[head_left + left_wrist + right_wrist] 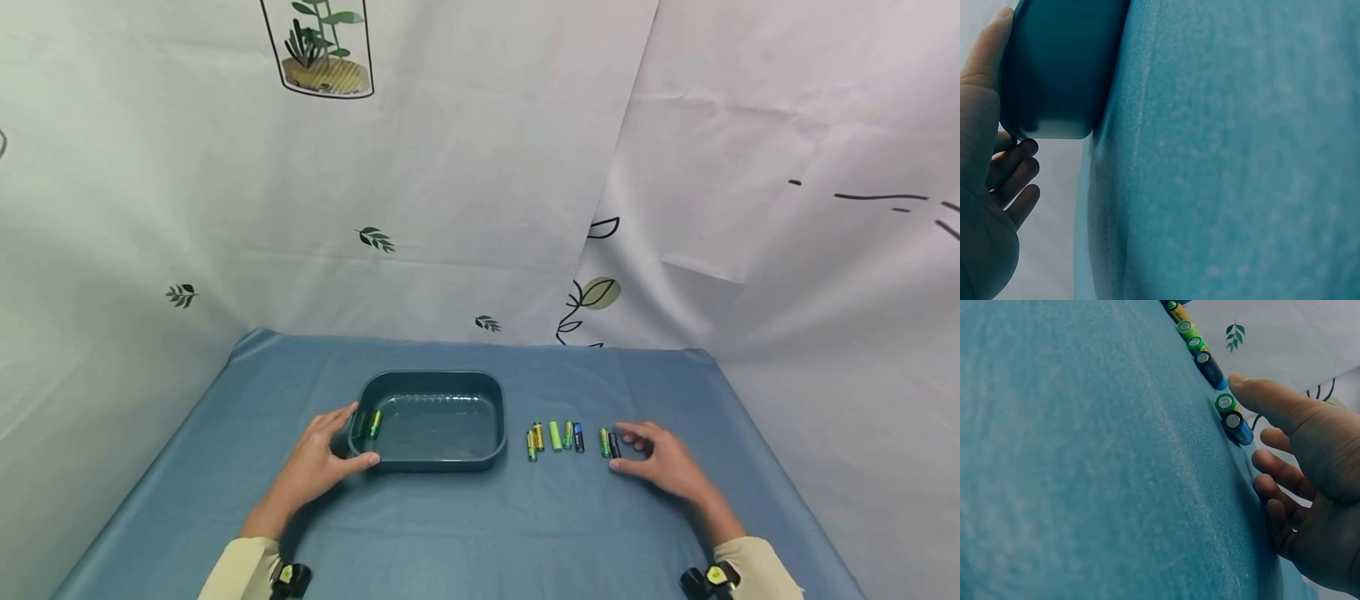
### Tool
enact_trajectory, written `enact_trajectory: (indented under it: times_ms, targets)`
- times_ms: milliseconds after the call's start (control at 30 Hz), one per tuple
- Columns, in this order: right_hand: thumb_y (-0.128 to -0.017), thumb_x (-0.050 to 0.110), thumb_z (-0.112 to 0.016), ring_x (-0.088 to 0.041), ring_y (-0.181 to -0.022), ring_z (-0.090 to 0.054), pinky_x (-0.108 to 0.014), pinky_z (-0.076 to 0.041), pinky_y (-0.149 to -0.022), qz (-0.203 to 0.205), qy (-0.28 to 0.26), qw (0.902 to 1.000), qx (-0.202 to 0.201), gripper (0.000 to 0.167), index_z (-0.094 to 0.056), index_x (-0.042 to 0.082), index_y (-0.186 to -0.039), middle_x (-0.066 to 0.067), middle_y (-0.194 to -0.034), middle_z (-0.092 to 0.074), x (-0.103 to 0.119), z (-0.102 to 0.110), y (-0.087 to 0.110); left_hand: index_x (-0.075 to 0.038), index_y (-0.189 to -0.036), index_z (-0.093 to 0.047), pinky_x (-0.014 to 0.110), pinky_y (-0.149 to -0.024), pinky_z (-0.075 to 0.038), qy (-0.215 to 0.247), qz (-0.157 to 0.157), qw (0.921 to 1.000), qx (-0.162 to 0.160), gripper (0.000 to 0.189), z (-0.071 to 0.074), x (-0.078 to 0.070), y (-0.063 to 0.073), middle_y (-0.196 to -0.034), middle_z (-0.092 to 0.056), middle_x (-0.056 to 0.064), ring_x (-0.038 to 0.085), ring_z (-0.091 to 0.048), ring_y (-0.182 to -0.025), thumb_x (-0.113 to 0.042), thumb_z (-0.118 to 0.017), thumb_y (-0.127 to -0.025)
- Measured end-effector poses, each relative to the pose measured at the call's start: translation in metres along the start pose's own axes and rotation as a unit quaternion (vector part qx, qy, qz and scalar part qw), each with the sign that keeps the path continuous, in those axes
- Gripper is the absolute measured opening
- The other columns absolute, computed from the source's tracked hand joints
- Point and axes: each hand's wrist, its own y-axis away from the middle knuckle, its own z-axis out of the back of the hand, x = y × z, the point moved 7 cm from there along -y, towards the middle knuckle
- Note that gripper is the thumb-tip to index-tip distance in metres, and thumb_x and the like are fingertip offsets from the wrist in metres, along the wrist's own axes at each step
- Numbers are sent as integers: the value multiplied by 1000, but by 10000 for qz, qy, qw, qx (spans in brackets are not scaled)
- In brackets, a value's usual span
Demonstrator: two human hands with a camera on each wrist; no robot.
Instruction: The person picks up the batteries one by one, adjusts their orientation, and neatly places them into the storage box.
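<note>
A dark teal plastic tray [442, 465] stands on the table with one green-and-yellow battery [376, 424] inside at its left end. My left hand [321, 457] holds the tray's left end, thumb at the front corner and fingertips at the left rim. In the left wrist view the thumb lies along the tray wall [1060, 69]. To the right of the tray, several batteries lie in a loose row. My right hand [667, 461] is at the row's right end, thumb and fingers spread around a black battery [614, 445]. A green battery [604, 442] lies beside it.
Nearer the tray lie a light green battery [555, 436], a blue-and-black battery [578, 437] and several green-and-yellow ones. A blue cloth [465, 533] covers the table. White printed curtains [450, 167] hang behind and at both sides.
</note>
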Motion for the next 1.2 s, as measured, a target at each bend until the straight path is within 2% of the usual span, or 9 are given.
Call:
enact_trajectory:
  times_ms: [400,700,867,1200]
  targets:
    - [-81,33,-89,-12,-91,-58,-32,-50,-75,-73,55,9997,223,55,-71,9,-128,3,-101,-63,3,-2,-1,-2,-157,-40,71,-97,-42,11,1,10000,-17,104,0,-1,0,-153,-42,29,47,-42,-135,-56,-84,-79]
    - [-78,35,-91,-14,-92,-61,-33,-52,-77,-201,200,9995,-164,53,-74,10,-122,3,-102,-67,-2,2,1,-2,-157,-39,71,-96,-42,16,-8,10000,-16,106,0,0,1,-153,-42,29,47,-42,-134,-58,-83,-79]
    - [-78,36,-91,-13,-91,-62,-33,-53,-78,-265,88,9990,-346,51,-75,12,-120,4,-100,-67,0,3,0,-1,-156,-40,70,-95,-43,-15,-15,10000,-7,106,-1,0,2,-153,-43,29,47,-44,-133,-58,-83,-79]
    - [-81,37,-88,-14,-89,-59,-30,-53,-73,99,-53,9962,-858,50,-73,16,-124,3,-100,-64,29,8,-11,-1,-156,-40,70,-96,-43,7,-2,10000,-28,106,1,-1,1,-152,-43,30,48,-43,-134,-58,-84,-78]
